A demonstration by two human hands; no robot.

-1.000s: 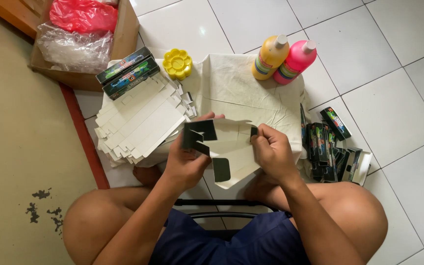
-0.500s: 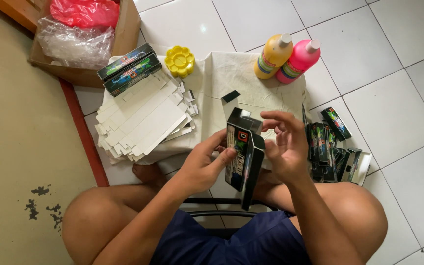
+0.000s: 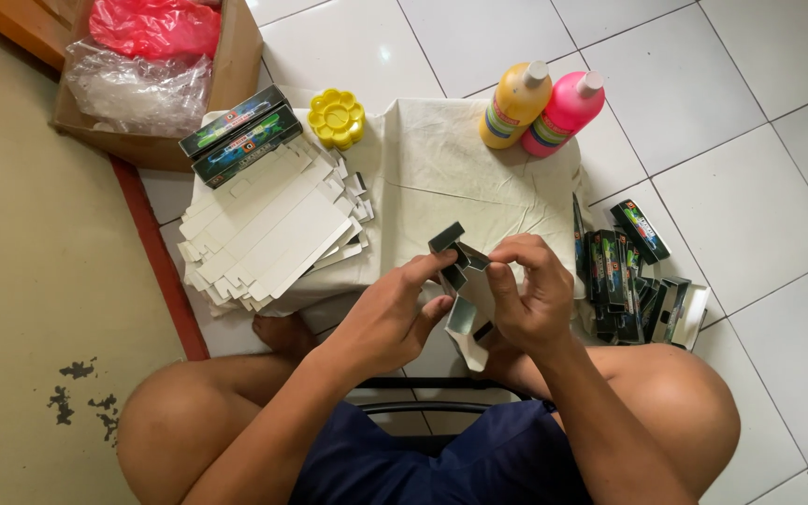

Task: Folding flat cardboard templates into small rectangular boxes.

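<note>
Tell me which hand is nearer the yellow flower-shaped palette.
Left. The left hand sits below and slightly right of the yellow palette; the right hand is farther right, both holding the small box.

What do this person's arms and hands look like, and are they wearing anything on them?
Both arms are bare from shoulder to wrist: no sleeves show in the picture. The left hand and the right hand are bare too, with no gloves, and I can see no watch, ring or bracelet. The only clothing in view is dark blue shorts.
</note>
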